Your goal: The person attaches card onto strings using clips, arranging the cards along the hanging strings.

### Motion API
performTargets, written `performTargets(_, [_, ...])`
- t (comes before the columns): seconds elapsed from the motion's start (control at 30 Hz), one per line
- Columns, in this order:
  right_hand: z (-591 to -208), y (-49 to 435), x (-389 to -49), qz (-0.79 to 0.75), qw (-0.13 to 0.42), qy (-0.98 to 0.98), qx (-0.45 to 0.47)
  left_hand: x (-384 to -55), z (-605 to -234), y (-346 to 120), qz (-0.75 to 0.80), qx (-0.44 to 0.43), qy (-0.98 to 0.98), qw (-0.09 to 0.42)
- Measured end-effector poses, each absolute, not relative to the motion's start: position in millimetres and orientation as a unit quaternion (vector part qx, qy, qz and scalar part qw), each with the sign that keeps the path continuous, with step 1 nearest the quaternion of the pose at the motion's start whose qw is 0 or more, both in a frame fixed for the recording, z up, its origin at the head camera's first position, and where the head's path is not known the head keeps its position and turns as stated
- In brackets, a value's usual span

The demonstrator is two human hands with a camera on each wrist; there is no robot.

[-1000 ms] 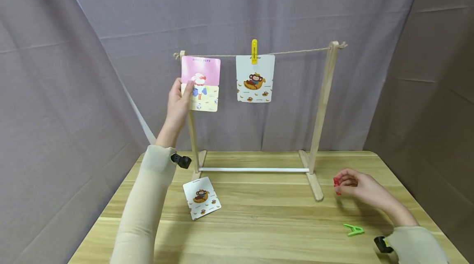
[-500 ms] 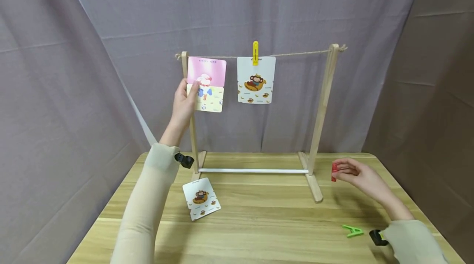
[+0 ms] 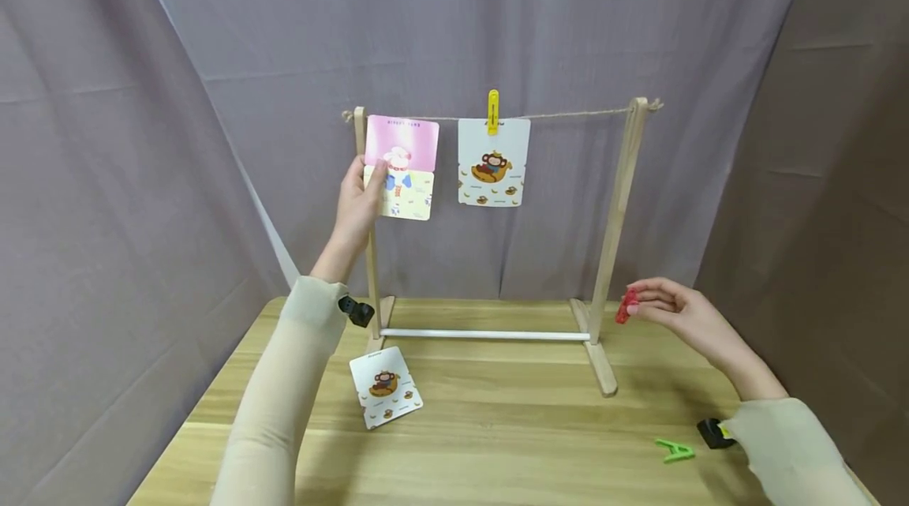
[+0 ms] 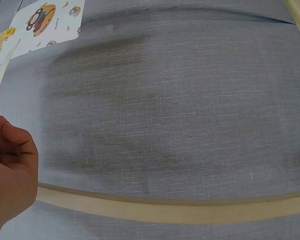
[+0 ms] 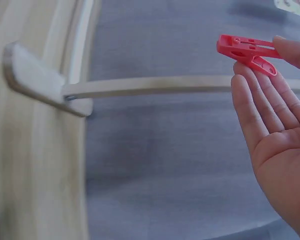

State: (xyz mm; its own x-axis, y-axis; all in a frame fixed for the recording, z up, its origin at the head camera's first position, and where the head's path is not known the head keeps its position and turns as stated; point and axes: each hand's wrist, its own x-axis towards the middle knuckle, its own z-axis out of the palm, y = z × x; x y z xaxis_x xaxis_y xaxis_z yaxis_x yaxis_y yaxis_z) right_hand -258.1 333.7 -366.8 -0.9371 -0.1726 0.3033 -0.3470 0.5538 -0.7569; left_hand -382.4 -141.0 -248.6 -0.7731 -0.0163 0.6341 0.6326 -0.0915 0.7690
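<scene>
Head view: The left hand [image 3: 358,202] pinches the pink-and-yellow card [image 3: 415,192] by its side edge, thumb across the front. The card is upright, its top edge level with the twine [image 3: 578,114] near the left post [image 3: 372,261]; contact with the twine cannot be confirmed. The right hand [image 3: 689,320] holds the red peg [image 3: 626,305] beyond the right post [image 3: 616,230]. A monkey card [image 3: 491,166] hangs mid-line under a yellow peg [image 3: 493,111]. The step in hand appears to be positioning the card for pegging. The next move likely calls for carrying the red peg across to the card's top edge, card held steady. The wood-grain table [image 3: 497,435] bears the stand, a second monkey card [image 3: 386,386] and a green peg [image 3: 675,451]. Grey curtains [image 3: 568,24] enclose the area.

Left wrist view: The card appears nearly edge-on, fingers curled behind it.

Right wrist view: Thumb and fingertips pinch the peg's handle end; the fingers are otherwise extended. The peg's nose appears closed, so squeezing should be required.
</scene>
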Motion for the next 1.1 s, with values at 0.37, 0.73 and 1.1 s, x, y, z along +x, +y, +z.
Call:
performTargets(0.37, [-326.2,311.6,-253.7,0.471,0.101,-0.857,0.182,-383.4,-254.5,-140.4,-0.703,-0.239,-0.632,0.220])
performTargets(0.73, [-278.0,286.3,-257.6,0.489,0.131,-0.836,0.210,-383.6,-249.6,-137.6,-0.697,-0.244,-0.636,0.225])
performTargets(1.1, [-255.2,270.3,-257.1,0.493,0.151,-0.822,0.242,-383.1,-251.8,-133.8,-0.688,-0.244,-0.642,0.235])
